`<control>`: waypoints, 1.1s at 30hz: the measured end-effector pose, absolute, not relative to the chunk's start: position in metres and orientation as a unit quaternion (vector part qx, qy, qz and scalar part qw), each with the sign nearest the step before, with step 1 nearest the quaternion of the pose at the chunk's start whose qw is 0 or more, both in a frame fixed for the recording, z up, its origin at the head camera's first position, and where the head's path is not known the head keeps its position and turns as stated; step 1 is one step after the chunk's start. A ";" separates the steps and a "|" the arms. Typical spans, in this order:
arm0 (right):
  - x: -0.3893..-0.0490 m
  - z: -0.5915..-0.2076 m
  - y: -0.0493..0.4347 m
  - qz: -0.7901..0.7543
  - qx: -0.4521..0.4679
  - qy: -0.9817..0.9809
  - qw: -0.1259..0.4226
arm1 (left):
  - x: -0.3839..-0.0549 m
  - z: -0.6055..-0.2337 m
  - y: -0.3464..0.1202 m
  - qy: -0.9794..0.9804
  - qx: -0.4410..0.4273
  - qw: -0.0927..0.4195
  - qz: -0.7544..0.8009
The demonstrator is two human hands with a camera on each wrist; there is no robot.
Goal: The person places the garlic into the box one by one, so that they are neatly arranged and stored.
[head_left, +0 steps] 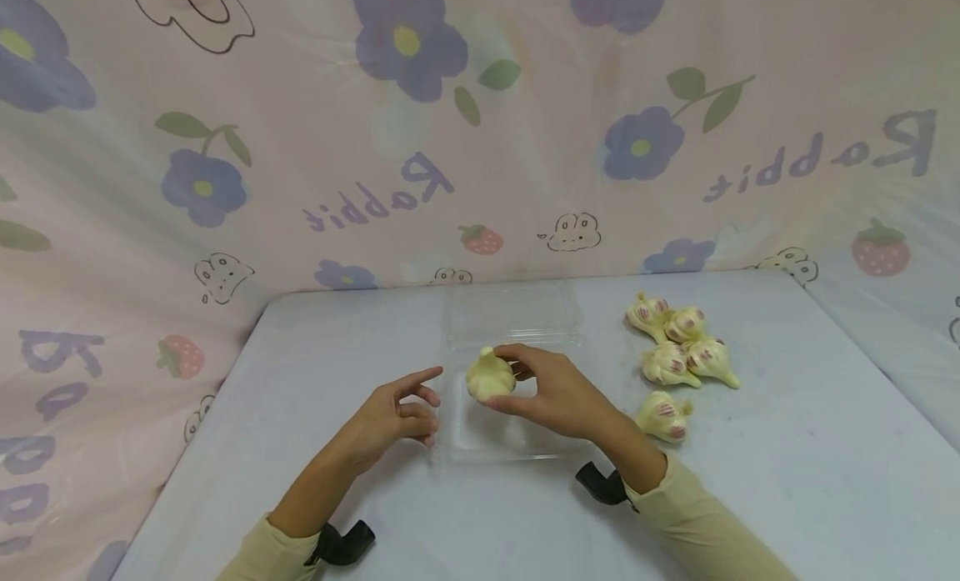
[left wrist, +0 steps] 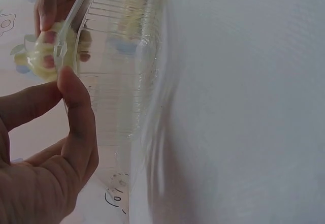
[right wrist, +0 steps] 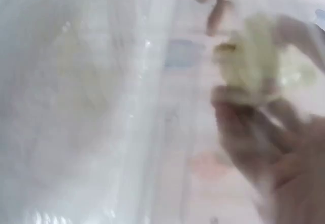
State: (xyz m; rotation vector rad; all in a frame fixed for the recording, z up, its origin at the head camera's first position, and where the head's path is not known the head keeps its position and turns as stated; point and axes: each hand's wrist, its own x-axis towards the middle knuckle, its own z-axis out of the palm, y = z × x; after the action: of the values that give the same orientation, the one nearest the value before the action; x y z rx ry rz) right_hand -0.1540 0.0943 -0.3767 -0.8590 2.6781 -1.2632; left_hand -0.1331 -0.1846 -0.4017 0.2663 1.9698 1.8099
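Note:
My right hand [head_left: 558,389] holds a pale garlic bulb [head_left: 491,376] between thumb and fingers, its short stem pointing up. The bulb is above the base of a clear plastic clamshell box [head_left: 480,444], whose lid [head_left: 513,310] lies folded back behind. Beside the box's left edge is my left hand [head_left: 386,418], fingers loosely extended and holding nothing. In the left wrist view, the fingertips of the left hand [left wrist: 45,168] appear close to the box rim [left wrist: 91,26]; contact cannot be told. The right wrist view blurs the garlic and hand [right wrist: 274,153].
Several garlic bulbs [head_left: 666,364] with purplish streaks lie in a cluster right of the box, and a single bulb [head_left: 664,417] lies nearer, beside the right forearm. A white cloth covers the table [head_left: 787,448]. A printed curtain [head_left: 510,164] hangs behind it.

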 end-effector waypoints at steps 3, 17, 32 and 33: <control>-0.156 -0.382 0.087 -0.416 -0.274 0.867 0.031 | -0.133 -0.402 -0.184 0.712 0.089 0.228 0.658; -0.166 -0.394 0.055 -0.397 -0.236 0.887 0.014 | -0.133 -0.402 -0.184 0.698 0.088 0.240 0.668; -0.167 -0.404 0.046 -0.361 -0.186 0.912 0.047 | -0.132 -0.401 -0.184 0.689 0.096 0.248 0.674; -0.167 -0.405 0.045 -0.356 -0.186 0.914 0.048 | -0.132 -0.402 -0.184 0.690 0.097 0.248 0.673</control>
State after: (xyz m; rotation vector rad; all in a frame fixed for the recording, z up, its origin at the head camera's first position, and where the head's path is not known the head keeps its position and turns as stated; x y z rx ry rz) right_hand -0.1667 0.0455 -0.4047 -0.5659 2.7874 -1.0866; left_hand -0.1320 -0.1838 -0.4019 0.2646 1.8805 1.8349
